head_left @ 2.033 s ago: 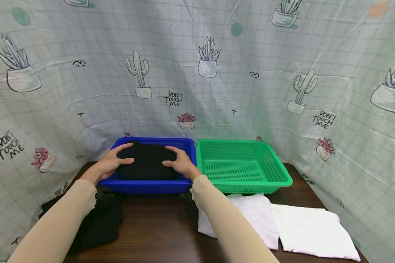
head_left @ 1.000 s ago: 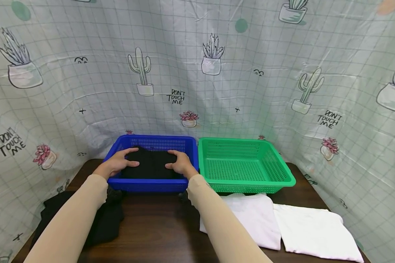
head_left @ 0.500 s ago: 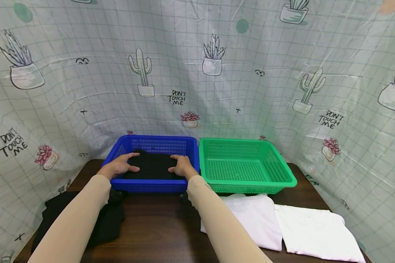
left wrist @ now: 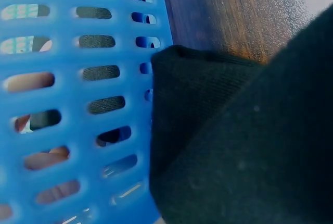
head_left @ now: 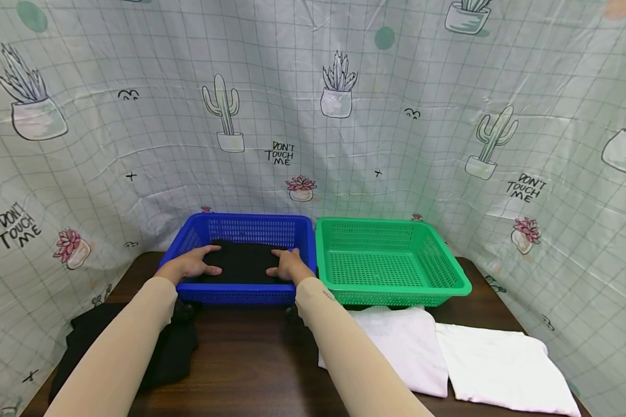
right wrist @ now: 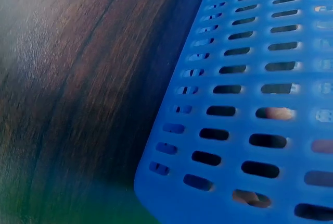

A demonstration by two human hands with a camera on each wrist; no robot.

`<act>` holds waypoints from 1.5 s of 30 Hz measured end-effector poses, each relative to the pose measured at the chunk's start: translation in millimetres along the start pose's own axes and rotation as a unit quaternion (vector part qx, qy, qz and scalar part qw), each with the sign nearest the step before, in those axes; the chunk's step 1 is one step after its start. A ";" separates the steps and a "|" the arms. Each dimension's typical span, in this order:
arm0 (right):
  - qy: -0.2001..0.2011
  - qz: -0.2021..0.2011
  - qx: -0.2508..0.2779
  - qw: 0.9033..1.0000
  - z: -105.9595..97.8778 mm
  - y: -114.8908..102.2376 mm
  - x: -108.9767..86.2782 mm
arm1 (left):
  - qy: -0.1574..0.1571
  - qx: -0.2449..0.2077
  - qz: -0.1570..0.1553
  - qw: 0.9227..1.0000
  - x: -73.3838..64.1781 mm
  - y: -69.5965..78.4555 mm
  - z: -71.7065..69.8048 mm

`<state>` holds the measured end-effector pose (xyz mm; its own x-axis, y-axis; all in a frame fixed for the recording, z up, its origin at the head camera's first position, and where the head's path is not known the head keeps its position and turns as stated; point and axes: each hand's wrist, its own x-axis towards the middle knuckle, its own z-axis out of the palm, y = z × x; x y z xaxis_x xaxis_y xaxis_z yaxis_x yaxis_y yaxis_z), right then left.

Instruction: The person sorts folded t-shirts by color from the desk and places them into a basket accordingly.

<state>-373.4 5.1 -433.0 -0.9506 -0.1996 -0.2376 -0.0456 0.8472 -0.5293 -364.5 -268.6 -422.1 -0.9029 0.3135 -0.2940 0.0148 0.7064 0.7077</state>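
A folded black garment [head_left: 242, 262] lies inside the blue basket [head_left: 240, 295] at the back left of the table. My left hand [head_left: 194, 264] rests flat on the garment's left side and my right hand [head_left: 286, 266] on its right side, fingers stretched out on the cloth. In the left wrist view the blue basket's slotted wall [left wrist: 67, 104] stands next to another black cloth [left wrist: 244, 146]. The right wrist view shows the basket's outer wall [right wrist: 250, 94] over the dark wooden table [right wrist: 78, 78].
A green basket [head_left: 396, 292] stands beside the blue one on the right, with nothing in it. Two folded white garments [head_left: 401, 341] [head_left: 501, 365] lie at the front right. A black garment [head_left: 172, 347] lies at the front left. A printed curtain [head_left: 313, 116] surrounds the table.
The black garment has sunk from above the blue basket's rim down into it, and both hands went down with it, now lying flatter on it.
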 end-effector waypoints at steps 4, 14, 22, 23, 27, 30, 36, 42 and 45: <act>-0.005 0.004 -0.011 1.000 -1.7 -1.7 -2.1 | -0.007 0.025 -0.002 1.000 -1.0 2.4 -1.0; -0.002 0.011 -0.003 1.000 0.2 -1.0 -1.7 | -0.023 0.064 -0.011 0.998 -1.1 3.7 -2.8; -0.007 0.015 -0.010 1.000 -0.6 -3.4 -6.6 | -0.017 0.090 -0.014 0.996 0.3 2.6 -3.0; -0.007 0.017 -0.011 1.000 1.1 -1.9 -2.6 | -0.017 0.091 -0.014 0.996 0.2 2.6 -2.8; -0.009 0.018 -0.010 1.000 0.3 -1.6 -2.3 | -0.020 0.089 -0.016 0.996 -0.5 4.0 -3.0; -0.013 0.013 -0.014 1.000 -2.8 -1.7 -5.5 | -0.025 0.087 -0.021 0.996 -0.5 6.0 -4.3; -0.023 0.014 -0.018 0.999 -6.5 -0.1 -3.2 | -0.040 0.067 -0.033 0.996 -1.4 9.5 -6.7; -0.045 0.015 -0.007 0.999 -9.7 -1.5 -1.7 | -0.052 0.050 -0.052 0.996 -3.4 9.0 -7.2; -0.064 0.018 -0.003 0.998 -12.3 -1.9 -0.7 | -0.053 0.043 -0.055 0.996 -4.5 8.0 -6.6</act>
<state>-376.4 9.6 -421.7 -0.9050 -0.2291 -0.3584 -0.0137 0.8579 -0.5137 -363.2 -268.5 -410.8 -0.8509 0.2938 -0.4356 -0.0397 0.7907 0.6109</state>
